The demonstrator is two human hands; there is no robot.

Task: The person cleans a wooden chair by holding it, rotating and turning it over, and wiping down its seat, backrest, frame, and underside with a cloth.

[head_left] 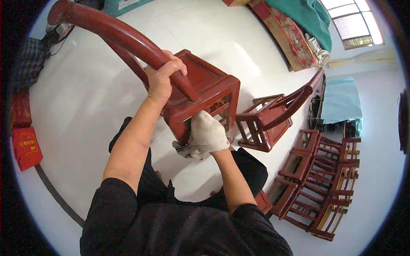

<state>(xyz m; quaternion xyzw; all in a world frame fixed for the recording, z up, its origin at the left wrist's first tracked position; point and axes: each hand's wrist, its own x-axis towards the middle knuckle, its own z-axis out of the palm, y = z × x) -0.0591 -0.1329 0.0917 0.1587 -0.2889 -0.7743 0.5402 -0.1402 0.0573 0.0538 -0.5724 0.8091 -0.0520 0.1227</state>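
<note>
- A pale, glossy floor [85, 106] stretches wide, light glaring off its surface.
- Standing upright on it, a dark-red wooden chair [273, 127] with a curved back.
- At right, similar red-brown wooden furniture [306, 164] crowds together.
- At the far side, a red-patterned, box-like piece [287, 32].

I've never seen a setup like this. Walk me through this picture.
There is no robot here: a person works with their own two hands. A wide fisheye camera on the head looks down, so straight edges bend and the corners go black. The left hand grips the curved back post of a dark red wooden chair. The right hand is hidden by a cream cloth below the chair's seat. On the pale floor, a second chair is to the right, with dark red wooden furniture piled beyond it.
</note>
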